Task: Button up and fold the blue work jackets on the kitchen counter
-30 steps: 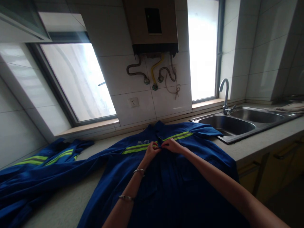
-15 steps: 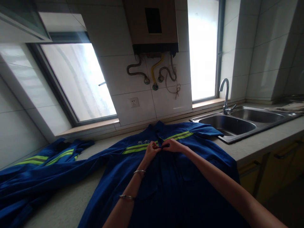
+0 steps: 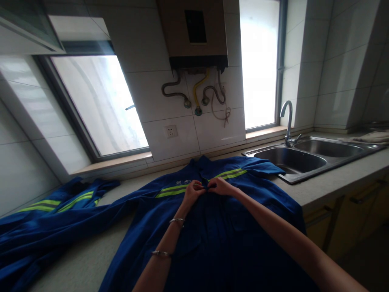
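Observation:
A blue work jacket (image 3: 170, 227) with yellow-green and grey reflective stripes lies spread on the counter, its collar toward the wall. My left hand (image 3: 193, 192) pinches the jacket's front edge at chest height, beside a small white printed logo. Right against it, my right hand (image 3: 220, 186) pinches the opposite front edge. The fingertips of both hands nearly meet at the front opening, and the small fastening between them is hidden. Two thin bracelets circle my left forearm.
Another blue striped garment (image 3: 45, 207) is bunched at the left of the counter (image 3: 91, 255). A steel double sink (image 3: 291, 160) with a tap (image 3: 288, 121) sits at the right. A water heater (image 3: 196, 36) with pipes hangs on the wall above a socket (image 3: 171, 131).
My left fingers have shifted slightly at the jacket's front edge. My right hand stays in nearly the same place, and the jacket lies as before.

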A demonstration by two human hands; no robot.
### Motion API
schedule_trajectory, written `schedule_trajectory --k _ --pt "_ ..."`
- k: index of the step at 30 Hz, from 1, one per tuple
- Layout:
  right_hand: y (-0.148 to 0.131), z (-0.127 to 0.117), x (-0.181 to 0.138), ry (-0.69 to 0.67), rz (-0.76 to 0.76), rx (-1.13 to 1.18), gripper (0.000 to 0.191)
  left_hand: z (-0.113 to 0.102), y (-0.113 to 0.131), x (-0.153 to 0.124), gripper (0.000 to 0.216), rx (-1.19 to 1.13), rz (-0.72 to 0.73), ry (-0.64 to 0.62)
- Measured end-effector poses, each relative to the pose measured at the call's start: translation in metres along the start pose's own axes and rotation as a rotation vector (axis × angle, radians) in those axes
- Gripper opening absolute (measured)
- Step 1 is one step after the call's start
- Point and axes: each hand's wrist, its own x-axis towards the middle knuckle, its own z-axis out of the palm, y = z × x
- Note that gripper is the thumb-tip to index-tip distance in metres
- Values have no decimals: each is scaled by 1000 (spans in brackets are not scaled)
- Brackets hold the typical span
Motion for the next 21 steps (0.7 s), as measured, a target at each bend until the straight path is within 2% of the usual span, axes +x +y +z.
schedule_trajectory --k 9,15,21 --pt "2 2 -1 43 14 45 16 -2 0 -1 42 -74 23 -32" --pt "8 6 0 0 -1 61 14 0 -5 0 46 -77 0 11" --pt "9 7 3 -45 -63 113 14 5 -8 1 49 -169 -81 40"
